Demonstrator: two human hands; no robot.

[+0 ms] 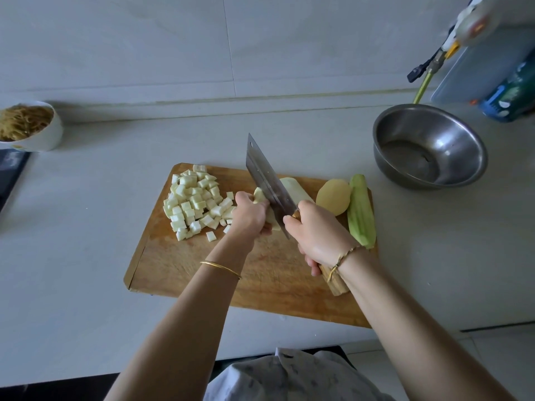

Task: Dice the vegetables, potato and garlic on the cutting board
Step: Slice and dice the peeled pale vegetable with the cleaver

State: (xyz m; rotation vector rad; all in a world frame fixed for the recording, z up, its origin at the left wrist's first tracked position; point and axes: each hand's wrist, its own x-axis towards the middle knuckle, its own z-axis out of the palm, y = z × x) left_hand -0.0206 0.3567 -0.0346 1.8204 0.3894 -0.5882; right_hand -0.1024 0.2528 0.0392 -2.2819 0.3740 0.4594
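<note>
Pale vegetable (293, 189) crosswise under cleaver (265, 176)

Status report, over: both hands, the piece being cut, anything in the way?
Left hand holds pale vegetable piece; right hand grips cleaver, blade against it. Diced pile at board's left. Potato and green vegetable wait right of blade, undiced.

You've got an orange-brown wood cutting board (260, 279) w/ pale scratch marks, cream-white diced cubes (194, 201) w/ faint green edges, a yellow potato (333, 199) & a light-green peeled veg (362, 215). Your steel bowl (451, 131) & cleaver (266, 178) blade are silver-grey; your bangle (221, 267) is gold.
</note>
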